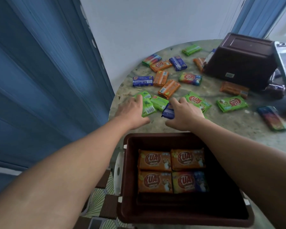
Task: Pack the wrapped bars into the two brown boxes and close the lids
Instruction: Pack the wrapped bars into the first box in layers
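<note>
Early going: four bars (172,171) laid in near box (129,162), far box (239,61) tipped over, many bars loose on counter (221,123). Left hand (132,111) gripping green bar (147,107), right hand (185,113) grasping blue bar (168,112). Lids unclosed.

My round mottled worktop (238,123) stands against a pale wall (155,22), blue door (31,71) left of it, patterned floor (97,197) below.

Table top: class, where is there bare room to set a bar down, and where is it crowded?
Bare: the table strip between the open brown box and the rainbow bar. Crowded: around the left hand, the right hand, and beside the tipped brown box.
</note>
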A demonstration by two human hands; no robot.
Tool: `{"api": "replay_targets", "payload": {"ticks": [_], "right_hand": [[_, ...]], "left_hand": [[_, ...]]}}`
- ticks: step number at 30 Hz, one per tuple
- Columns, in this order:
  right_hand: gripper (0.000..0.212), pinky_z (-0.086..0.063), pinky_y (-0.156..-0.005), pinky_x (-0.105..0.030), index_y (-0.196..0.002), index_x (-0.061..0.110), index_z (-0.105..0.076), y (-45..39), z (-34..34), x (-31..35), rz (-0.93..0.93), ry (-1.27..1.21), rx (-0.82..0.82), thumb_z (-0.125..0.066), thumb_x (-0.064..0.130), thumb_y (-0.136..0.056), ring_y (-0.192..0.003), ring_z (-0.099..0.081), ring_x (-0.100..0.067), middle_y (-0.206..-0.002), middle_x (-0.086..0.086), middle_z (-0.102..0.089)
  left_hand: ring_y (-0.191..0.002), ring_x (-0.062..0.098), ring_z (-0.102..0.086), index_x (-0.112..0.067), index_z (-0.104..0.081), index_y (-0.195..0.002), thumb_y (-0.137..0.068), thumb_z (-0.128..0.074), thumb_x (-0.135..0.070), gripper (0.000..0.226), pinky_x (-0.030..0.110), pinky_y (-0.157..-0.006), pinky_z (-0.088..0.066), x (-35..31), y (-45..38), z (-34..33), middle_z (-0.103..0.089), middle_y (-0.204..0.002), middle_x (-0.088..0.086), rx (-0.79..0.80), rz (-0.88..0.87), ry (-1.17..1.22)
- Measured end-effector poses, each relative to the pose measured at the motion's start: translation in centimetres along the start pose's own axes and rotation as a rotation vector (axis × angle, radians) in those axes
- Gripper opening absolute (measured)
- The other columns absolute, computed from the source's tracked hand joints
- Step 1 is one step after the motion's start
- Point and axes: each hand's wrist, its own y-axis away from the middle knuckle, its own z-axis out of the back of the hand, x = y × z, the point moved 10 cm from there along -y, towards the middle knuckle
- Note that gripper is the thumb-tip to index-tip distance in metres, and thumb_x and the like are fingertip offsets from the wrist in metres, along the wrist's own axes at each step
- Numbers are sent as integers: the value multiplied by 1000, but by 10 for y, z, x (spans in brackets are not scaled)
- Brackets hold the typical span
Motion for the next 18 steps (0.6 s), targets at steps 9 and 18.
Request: {"api": "replay_targets", "payload": {"ticks": [9, 18], "right_hand": [[74, -49, -64, -38, -138, 23, -38, 68, 58, 11, 141, 11, -185, -69, 53, -78, -98, -63, -33, -121, -7, -52], [72, -48, -72, -41, -132, 24, -39, 165, 29, 5, 267, -2, -227, -73, 53, -75, -103, -59, -32, -116, -3, -49]], "left_hand": [[-97, 34, -60, -20, -34, -132, -81, -70, -57, 73, 38, -71, -40, -44, 62, 66, -59, -112, 12, -164, -32, -19], [-101, 33, -60, -16, -31, -130, -81, -70, -62, 78, 42, -78, -43, -94, 163, 36, -56, -114, 12, -240, -82, -114]]}}
